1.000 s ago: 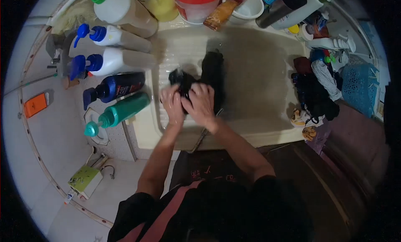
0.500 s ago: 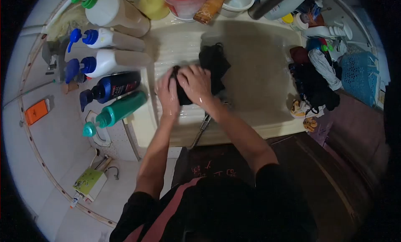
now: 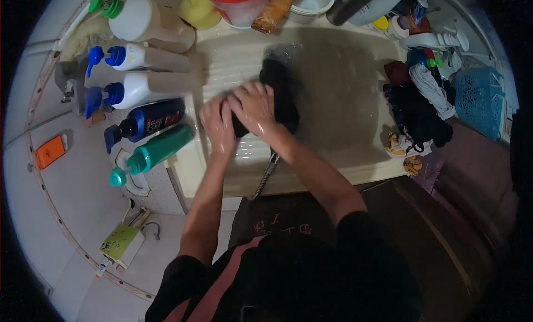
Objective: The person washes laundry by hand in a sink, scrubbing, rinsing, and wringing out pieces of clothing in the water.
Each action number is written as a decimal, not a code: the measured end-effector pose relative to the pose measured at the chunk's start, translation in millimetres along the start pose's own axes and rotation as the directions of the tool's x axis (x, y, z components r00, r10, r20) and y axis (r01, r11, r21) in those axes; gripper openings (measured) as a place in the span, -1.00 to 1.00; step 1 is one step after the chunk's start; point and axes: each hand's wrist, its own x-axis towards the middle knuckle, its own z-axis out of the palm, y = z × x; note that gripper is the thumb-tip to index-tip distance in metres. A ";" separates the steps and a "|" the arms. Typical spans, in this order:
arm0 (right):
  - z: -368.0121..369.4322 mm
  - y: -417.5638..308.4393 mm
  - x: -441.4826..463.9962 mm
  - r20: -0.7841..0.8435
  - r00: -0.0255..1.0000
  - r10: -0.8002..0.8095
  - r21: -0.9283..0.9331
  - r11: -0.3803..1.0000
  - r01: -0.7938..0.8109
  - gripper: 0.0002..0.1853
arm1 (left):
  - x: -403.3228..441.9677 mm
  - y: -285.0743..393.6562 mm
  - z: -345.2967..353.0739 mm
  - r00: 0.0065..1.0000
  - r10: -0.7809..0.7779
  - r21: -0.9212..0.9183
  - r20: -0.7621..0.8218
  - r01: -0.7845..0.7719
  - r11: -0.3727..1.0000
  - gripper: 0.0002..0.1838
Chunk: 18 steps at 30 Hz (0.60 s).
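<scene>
Dark wet cloth (image 3: 283, 97) lies in the cream basin (image 3: 333, 172), part of it on the ribbed left side and part in cloudy water. My left hand (image 3: 218, 125) presses on the cloth's left end, fingers bent round it. Beside it, touching or nearly so, my right hand (image 3: 253, 106) grips the same cloth from above with curled fingers. Both hands hide the bunched portion beneath them. A metal shower hose (image 3: 266, 176) runs over the basin's near edge, just below my right hand.
Pump bottles (image 3: 147, 90) and a green bottle (image 3: 164, 147) line the left rim. A red-lidded tub (image 3: 241, 8) and a white bowl (image 3: 312, 5) stand along the far rim. Dark clothes (image 3: 419, 119) and a blue basket (image 3: 478, 102) sit at the right.
Both hands have shifted slightly left on the ribs with the bunched cloth. The loose part of the cloth has changed shape in the water. The whole view has moved a little.
</scene>
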 end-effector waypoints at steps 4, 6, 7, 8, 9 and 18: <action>0.4 5.2 -56.3 0.227 0.957 -0.179 0.080 0.983 0.165 -0.84 | -72.4 -52.3 16.1 0.960 0.279 0.098 -0.036 -0.274 0.957 -0.73; 26.7 19.5 -4.4 0.188 0.970 -0.152 0.044 0.988 0.146 -0.82 | -14.0 -44.3 29.9 0.988 0.108 0.152 -0.109 -0.091 0.984 -0.73; 39.0 20.6 29.5 0.141 0.990 -0.029 0.048 0.999 0.022 -0.78 | 22.5 -41.6 29.3 0.993 0.077 0.075 -0.085 -0.071 0.995 -0.68; 40.4 19.4 63.6 0.303 0.944 0.132 -0.092 0.990 -0.109 -0.73 | 56.5 -35.1 32.5 0.976 -0.212 0.097 0.052 0.207 0.974 -0.62; 49.2 29.8 79.9 0.199 0.964 0.175 0.080 0.978 -0.194 -0.76 | 76.8 -28.3 36.6 0.953 -0.296 0.207 0.067 0.277 0.938 -0.59; 4.9 101.8 -22.6 0.227 0.546 0.806 0.769 0.196 -0.609 -0.59 | 20.5 -23.0 3.3 0.950 -0.310 -0.322 0.023 0.301 0.898 -0.65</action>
